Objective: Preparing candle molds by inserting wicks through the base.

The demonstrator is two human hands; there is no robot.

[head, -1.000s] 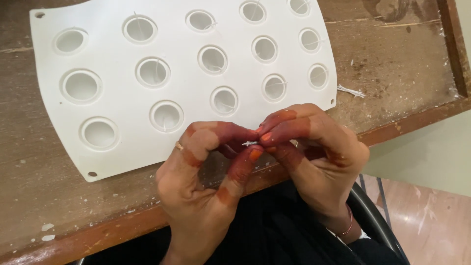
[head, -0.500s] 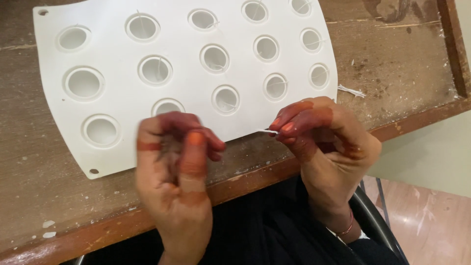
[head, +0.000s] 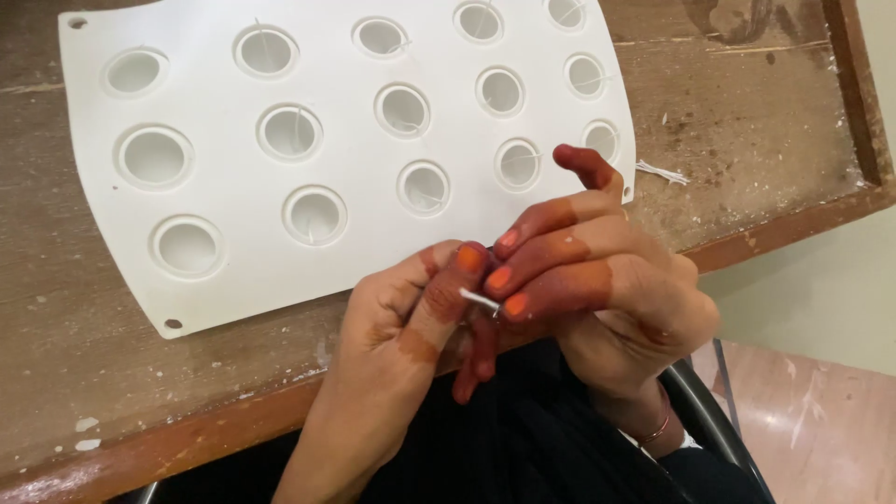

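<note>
A short white wick (head: 479, 299) is pinched between my two hands just over the table's front edge. My left hand (head: 411, 313) grips its near end with thumb and fingers. My right hand (head: 597, 280) holds the other end, its index finger raised toward the mould. Both hands carry reddish-brown dye on the fingers. Behind them lies a white silicone mould (head: 224, 252) with several round cavities, thin wicks standing in most.
The mould rests on a worn wooden table (head: 747, 121) with a raised reddish rim (head: 793, 219). A few loose white wicks (head: 661, 172) lie beside the mould's right edge. A dark chair frame (head: 719, 420) and pale floor show at lower right.
My hands were together on the wick, then the left pulled away while the right kept it. Now the left has come back and both pinch the wick again.
</note>
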